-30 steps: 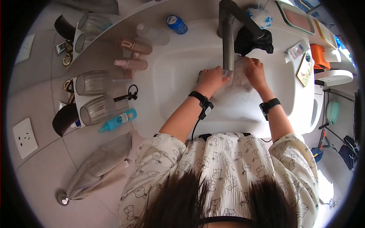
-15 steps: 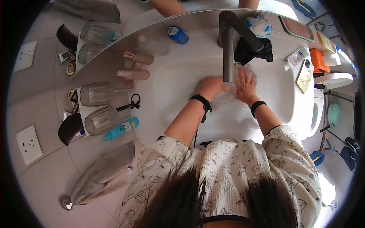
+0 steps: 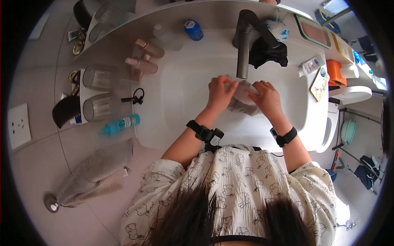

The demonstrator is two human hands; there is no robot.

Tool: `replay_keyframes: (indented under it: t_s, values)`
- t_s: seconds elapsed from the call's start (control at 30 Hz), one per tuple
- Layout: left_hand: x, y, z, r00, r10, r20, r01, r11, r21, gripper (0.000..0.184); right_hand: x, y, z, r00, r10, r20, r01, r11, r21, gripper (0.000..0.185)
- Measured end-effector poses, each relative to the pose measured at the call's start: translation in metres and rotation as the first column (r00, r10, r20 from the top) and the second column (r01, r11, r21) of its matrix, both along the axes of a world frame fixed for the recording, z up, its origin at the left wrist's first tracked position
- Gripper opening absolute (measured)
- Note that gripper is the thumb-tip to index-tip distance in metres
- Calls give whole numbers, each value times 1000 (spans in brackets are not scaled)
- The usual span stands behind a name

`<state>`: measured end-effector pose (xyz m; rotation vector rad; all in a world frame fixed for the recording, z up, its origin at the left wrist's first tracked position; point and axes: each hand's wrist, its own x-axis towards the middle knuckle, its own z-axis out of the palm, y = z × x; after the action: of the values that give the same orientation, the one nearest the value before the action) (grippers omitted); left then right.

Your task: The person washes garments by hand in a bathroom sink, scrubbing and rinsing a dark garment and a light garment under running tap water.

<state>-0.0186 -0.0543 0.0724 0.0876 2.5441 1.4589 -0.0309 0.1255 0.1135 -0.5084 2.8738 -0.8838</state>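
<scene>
A thin, pale, see-through wet item [image 3: 245, 107], perhaps cloth or plastic, hangs between my two hands over the white sink [image 3: 184, 106]. My left hand [image 3: 221, 93] pinches its left edge, thumb against fingers. On the other side my right hand [image 3: 266, 97] grips the right edge with curled fingers. The dark faucet [image 3: 243, 57] ends just above and between the hands. Behind the faucet spout lies a black crumpled cloth [image 3: 269, 53] on the sink's back ledge.
Pink pump bottles [image 3: 143, 64] and a blue jar [image 3: 193, 30] stand at the back left. A clear tube [image 3: 310, 66] and a patterned card-like item [image 3: 319, 85] lie on the right rim. Glasses [image 3: 98, 107], a blue bottle [image 3: 121, 124] and a grey towel [image 3: 96, 170] are at left.
Both hands have lifted from pressing low in the sink and now hold the pale item up between them. The right hand's spread fingers have curled. The camera view has shifted slightly.
</scene>
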Motion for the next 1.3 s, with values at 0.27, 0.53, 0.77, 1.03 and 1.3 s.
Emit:
replay_keyframes:
  t_s: [0.27, 0.53, 0.77, 1.03, 1.3]
  values:
    - [23, 22, -2, 604, -408, 684, -718, 93, 690, 73, 36, -28, 38, 909, -76, 411, 197, 945, -262, 36]
    - [26, 9, -23, 596, -228, 770, -745, 202, 636, 45, 26, 12, 32, 658, 7, 753, 572, 645, -506, 39]
    - [24, 34, -10, 587, -342, 734, -710, 217, 670, 38, 14, 7, -57, 618, 184, 764, 712, 281, -643, 40]
    - [26, -5, -36, 473, -268, 839, -749, 378, 544, 60, -2, 2, -56, 591, 241, 770, 708, 304, -638, 31]
    - [20, 14, -26, 645, -237, 726, -750, -13, 662, 57, 2, -44, -32, 679, 83, 730, 618, 473, -628, 26]
